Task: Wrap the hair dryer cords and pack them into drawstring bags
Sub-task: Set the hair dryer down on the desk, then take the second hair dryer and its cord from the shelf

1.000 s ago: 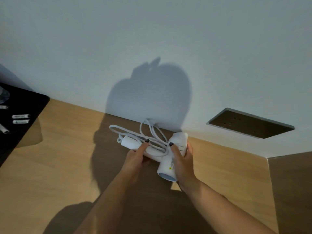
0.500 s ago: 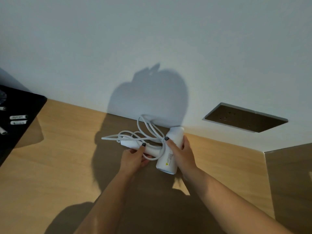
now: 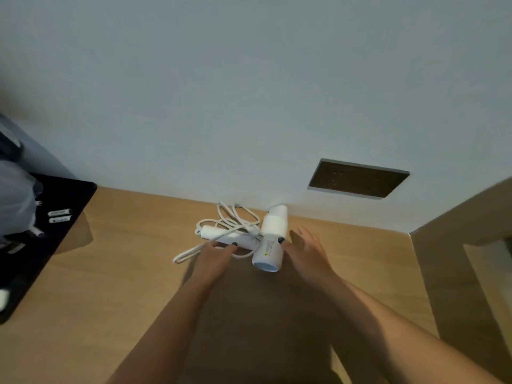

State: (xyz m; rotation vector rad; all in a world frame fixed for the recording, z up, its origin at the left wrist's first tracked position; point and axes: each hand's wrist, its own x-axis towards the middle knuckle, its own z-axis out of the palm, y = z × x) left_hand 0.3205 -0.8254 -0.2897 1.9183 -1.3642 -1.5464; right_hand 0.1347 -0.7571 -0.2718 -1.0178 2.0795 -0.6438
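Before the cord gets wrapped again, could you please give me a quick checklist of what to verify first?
1. Hair dryer lying on the wooden desk: ok.
2. Cord wound tidily: not ok, it lies in loose loops with one strand trailing left.
3. Left hand on the handle and cord: ok, though grip cannot tell.
4. Right hand holding the barrel: not ok, its fingers are spread beside it.
5. Drawstring bag within reach: cannot tell, none in view.

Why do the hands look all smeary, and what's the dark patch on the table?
Head view: the right hand is motion-blurred, the left hand slightly; the dark patch on the table is the person's own shadow; the hair dryer stays fairly sharp.
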